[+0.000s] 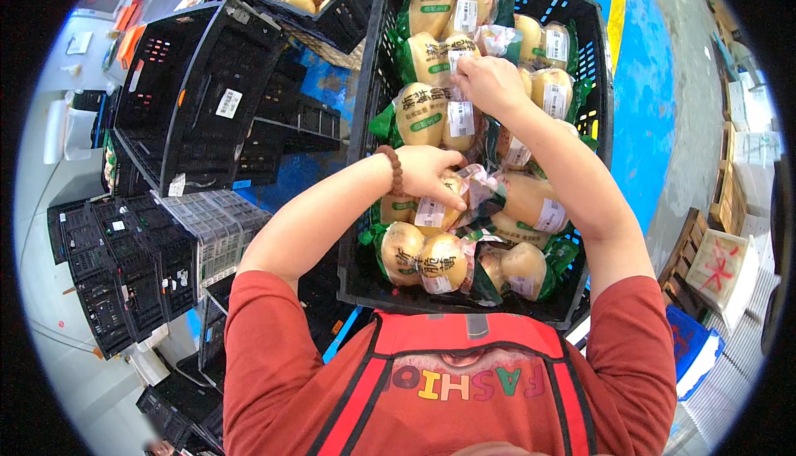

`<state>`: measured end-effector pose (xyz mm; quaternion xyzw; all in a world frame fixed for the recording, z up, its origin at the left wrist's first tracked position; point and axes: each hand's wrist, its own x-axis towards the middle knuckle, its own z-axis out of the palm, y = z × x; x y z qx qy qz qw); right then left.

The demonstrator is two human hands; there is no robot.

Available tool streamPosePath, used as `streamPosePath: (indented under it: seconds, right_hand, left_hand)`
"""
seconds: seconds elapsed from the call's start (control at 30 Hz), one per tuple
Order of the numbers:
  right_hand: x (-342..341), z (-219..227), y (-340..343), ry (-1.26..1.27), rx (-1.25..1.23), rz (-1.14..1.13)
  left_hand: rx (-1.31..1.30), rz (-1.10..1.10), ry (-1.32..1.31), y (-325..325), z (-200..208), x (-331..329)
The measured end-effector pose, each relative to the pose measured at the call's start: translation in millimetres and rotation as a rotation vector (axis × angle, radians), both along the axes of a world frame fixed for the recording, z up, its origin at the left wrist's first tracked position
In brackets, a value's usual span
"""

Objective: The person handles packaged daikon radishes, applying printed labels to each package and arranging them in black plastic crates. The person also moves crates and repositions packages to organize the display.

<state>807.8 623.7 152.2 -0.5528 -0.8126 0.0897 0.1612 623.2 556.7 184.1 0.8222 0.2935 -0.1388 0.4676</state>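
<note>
A black plastic crate (358,137) stands in front of me, filled with two rows of clear, green-edged bags of pale lotus root (421,120), each with a white label. My left hand (431,176) lies over a bag in the left row, a bag of lotus root (444,217), its thumb and fingers curved around the upper end. My right hand (491,83) reaches farther in, fingers curled and pinched at the inner end of another bag of lotus root (438,56). Its fingertips partly cover that bag's label.
Beyond, at upper left, another black crate (352,21) holds loose pale roots. Stacked black crates (220,91) and a grey crate (220,222) stand to my left. Blue floor (647,66) with a yellow stripe (616,12) runs along the right. Wooden pallets (684,244) and a white box (720,269) lie farther right.
</note>
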Motion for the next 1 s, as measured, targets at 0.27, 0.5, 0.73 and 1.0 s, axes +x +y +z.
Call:
streamPosePath:
  seconds: [0.27,0.5,0.73,1.0]
  right_hand:
    - [2.7,-2.3,-2.1,0.066,0.060,-0.027]
    - [2.8,-1.5,-1.5,0.069,0.046,-0.034]
    - [2.8,-3.4,0.8,0.069,0.039,-0.017]
    - [9.8,29.2,-23.3,0.236,0.419,0.127]
  left_hand:
    - [0.130,0.051,-0.066,23.4,-1.3,12.9]
    - [0.145,0.257,-0.080,0.3,-10.4,20.1]
    - [0.338,0.104,0.012,27.2,-11.4,25.8]
    - [0.363,0.096,0.086,28.0,-12.4,40.8]
